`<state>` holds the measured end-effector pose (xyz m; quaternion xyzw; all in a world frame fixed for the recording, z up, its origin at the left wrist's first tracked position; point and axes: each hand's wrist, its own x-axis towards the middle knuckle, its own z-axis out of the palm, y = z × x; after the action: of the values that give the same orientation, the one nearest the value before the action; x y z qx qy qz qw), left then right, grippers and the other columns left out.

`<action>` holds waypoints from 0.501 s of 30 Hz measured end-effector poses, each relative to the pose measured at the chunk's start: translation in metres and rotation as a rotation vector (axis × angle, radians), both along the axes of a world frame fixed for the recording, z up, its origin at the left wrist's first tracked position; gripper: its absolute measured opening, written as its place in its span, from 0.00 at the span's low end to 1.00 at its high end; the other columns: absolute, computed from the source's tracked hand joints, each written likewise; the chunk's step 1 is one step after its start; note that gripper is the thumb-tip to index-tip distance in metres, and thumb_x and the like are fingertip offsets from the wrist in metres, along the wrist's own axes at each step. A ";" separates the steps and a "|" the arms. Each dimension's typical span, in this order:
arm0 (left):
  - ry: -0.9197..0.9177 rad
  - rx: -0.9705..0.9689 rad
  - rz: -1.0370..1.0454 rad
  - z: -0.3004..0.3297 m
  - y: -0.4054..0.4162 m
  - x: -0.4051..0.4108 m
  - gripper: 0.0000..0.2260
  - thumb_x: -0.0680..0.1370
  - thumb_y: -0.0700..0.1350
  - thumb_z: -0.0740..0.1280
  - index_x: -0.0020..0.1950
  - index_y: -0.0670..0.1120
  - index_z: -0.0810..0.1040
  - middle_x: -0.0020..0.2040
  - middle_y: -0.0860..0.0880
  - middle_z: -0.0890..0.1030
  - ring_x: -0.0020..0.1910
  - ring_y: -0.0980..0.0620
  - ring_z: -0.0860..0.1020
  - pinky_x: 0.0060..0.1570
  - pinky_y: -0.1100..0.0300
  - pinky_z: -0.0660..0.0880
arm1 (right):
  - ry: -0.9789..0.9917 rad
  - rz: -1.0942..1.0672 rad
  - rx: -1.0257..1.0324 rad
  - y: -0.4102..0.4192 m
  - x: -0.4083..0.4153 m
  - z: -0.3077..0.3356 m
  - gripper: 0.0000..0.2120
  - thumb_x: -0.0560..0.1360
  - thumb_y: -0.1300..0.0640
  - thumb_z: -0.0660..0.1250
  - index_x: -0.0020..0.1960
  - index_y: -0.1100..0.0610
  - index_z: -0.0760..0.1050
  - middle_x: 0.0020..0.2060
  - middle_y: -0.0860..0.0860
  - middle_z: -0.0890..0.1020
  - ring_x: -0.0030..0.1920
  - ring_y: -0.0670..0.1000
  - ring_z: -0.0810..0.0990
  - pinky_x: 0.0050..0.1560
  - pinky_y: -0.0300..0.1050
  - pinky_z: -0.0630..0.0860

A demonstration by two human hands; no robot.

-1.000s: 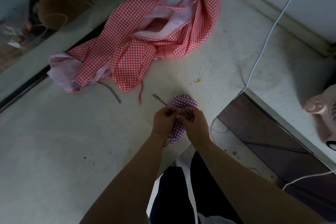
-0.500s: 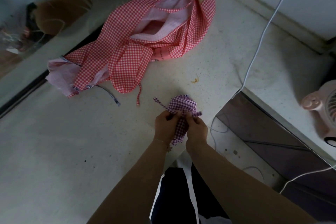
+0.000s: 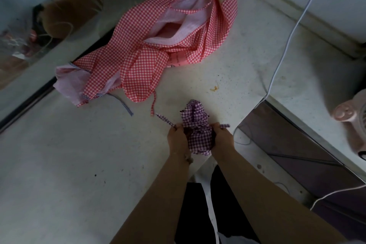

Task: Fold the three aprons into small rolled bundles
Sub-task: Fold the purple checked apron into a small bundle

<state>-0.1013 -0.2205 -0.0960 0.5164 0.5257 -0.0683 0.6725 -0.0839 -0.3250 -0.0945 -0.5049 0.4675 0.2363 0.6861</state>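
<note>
A small purple gingham apron bundle (image 3: 198, 128) sits at the near edge of the white counter (image 3: 79, 164). My left hand (image 3: 177, 138) grips one tie strap of the bundle on its left side. On the bundle's right, my right hand (image 3: 221, 137) grips the other tie strap, whose end sticks out to the right. A red gingham apron (image 3: 138, 65) lies spread and crumpled further back. Under the red apron's left end lies a pale pink apron with striped trim (image 3: 69, 81).
A white cable (image 3: 285, 45) runs across the counter's right part and drops off the edge. A pink fan (image 3: 352, 113) stands at the far right. A small orange stain (image 3: 214, 88) marks the counter. A glass panel reflects at the left.
My hands have parted from the top of the purple bundle to its two sides, each pulling a tie strap outward. The bundle stands out more between them.
</note>
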 end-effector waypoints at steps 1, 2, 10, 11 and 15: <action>-0.066 -0.096 0.032 0.002 0.002 -0.001 0.11 0.82 0.40 0.56 0.44 0.42 0.74 0.42 0.45 0.79 0.43 0.46 0.78 0.43 0.55 0.78 | -0.050 -0.008 0.064 -0.003 0.004 0.000 0.11 0.80 0.58 0.59 0.51 0.64 0.77 0.50 0.57 0.81 0.51 0.55 0.79 0.49 0.48 0.77; -0.129 -0.179 0.057 0.005 0.006 -0.002 0.11 0.82 0.39 0.56 0.43 0.42 0.74 0.39 0.46 0.78 0.40 0.49 0.77 0.40 0.58 0.76 | -0.119 -0.003 0.128 -0.006 0.009 0.002 0.11 0.80 0.59 0.59 0.48 0.64 0.77 0.47 0.57 0.82 0.48 0.56 0.80 0.48 0.49 0.77; -0.234 -0.514 0.193 0.020 0.037 0.015 0.10 0.81 0.36 0.54 0.49 0.38 0.75 0.39 0.46 0.80 0.32 0.50 0.79 0.33 0.60 0.78 | -0.536 0.704 0.075 -0.024 0.060 0.041 0.05 0.76 0.61 0.66 0.47 0.58 0.81 0.45 0.55 0.84 0.49 0.54 0.83 0.54 0.47 0.78; -0.228 -0.515 0.195 0.021 0.039 0.018 0.13 0.82 0.38 0.53 0.49 0.38 0.77 0.42 0.46 0.80 0.35 0.50 0.79 0.35 0.59 0.79 | -0.576 0.847 0.018 -0.024 0.064 0.046 0.04 0.75 0.60 0.67 0.47 0.58 0.81 0.44 0.54 0.84 0.48 0.52 0.82 0.54 0.44 0.77; -0.348 -0.385 -0.179 0.030 0.059 0.039 0.11 0.72 0.46 0.67 0.31 0.47 0.84 0.34 0.50 0.83 0.39 0.52 0.79 0.40 0.61 0.79 | -1.067 1.267 -0.565 -0.018 0.072 0.045 0.06 0.75 0.59 0.67 0.50 0.58 0.81 0.46 0.53 0.82 0.46 0.50 0.79 0.50 0.42 0.73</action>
<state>-0.0618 -0.1617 -0.0660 0.4275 0.3318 -0.1362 0.8298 -0.0118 -0.3429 -0.0497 -0.8640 -0.2433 0.1806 0.4021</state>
